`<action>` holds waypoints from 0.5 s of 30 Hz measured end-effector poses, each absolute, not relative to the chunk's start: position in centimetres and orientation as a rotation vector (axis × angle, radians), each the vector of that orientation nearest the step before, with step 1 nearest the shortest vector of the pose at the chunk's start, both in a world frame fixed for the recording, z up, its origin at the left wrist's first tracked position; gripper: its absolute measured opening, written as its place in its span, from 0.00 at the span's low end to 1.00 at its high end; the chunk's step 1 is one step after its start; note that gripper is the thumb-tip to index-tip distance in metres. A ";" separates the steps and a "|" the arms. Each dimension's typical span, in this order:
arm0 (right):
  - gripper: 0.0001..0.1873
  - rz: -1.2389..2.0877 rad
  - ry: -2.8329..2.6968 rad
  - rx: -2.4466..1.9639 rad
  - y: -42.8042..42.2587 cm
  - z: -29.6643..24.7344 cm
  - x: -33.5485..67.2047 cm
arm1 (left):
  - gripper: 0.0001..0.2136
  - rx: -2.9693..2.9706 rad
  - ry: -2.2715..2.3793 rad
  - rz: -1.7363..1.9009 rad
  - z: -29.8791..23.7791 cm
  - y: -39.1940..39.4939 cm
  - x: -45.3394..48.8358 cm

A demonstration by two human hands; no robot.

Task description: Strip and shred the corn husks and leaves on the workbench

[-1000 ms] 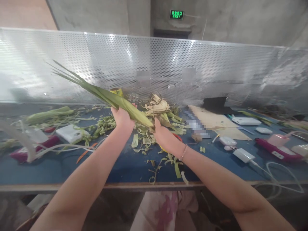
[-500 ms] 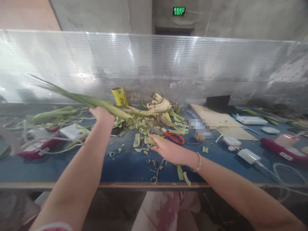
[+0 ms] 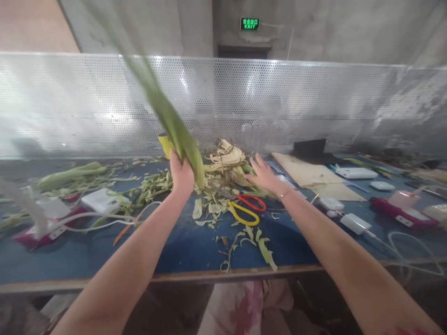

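My left hand (image 3: 181, 177) is closed around the lower end of a bundle of long green leaves (image 3: 171, 123), which looks like corn husk. The bundle tilts up and to the left, its top blurred by motion. My right hand (image 3: 264, 177) is open with fingers spread, by the right end of a heap of plant scraps; whether it touches them I cannot tell. A tied bunch of dry, pale husks (image 3: 228, 153) lies on the heap. In front of it rest scissors (image 3: 233, 215) with one red and one yellow handle. Leaf trimmings (image 3: 266, 253) lie nearer the front edge.
Behind the blue table stands a perforated metal screen (image 3: 139, 107). A yellow cardboard tube (image 3: 164, 145) is partly hidden by my left hand. Power strips (image 3: 401, 214) and white cables lie at both sides. Brown cardboard (image 3: 300, 172) is at the back right, near white chargers (image 3: 356, 223).
The leaf bundle has swung more upright as my left hand moved right. My right hand has left the scissors, moved up and right, and spread its fingers; the yellow handle now shows.
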State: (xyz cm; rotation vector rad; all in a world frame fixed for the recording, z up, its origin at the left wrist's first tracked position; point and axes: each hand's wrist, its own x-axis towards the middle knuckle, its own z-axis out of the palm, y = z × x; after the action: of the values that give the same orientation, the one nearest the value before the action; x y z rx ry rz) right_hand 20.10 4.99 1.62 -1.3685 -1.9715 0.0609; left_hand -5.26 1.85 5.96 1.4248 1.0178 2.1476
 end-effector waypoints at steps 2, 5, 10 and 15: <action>0.28 0.211 -1.928 -1.264 4.9 1.6 20.0 | 0.03 1.850 1.169 2.086 5.4 1.5 -5.1; 0.26 0.457 -1.667 -1.024 4.2 2.3 19.2 | 0.05 2.431 1.292 1.862 4.4 1.1 -4.2; 0.25 0.858 -1.518 -0.582 2.1 2.5 17.3 | 0.06 2.681 1.263 1.547 3.1 0.4 -2.4; 0.26 0.934 -1.640 -0.458 -0.1 1.6 15.7 | 0.06 2.661 1.251 1.530 3.0 -0.4 -2.0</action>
State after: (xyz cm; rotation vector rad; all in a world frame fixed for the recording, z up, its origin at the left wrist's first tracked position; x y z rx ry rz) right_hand 15.74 -0.06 1.63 -0.4579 -1.6401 0.9338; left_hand -2.01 -0.38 3.03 2.6606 1.2506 1.5303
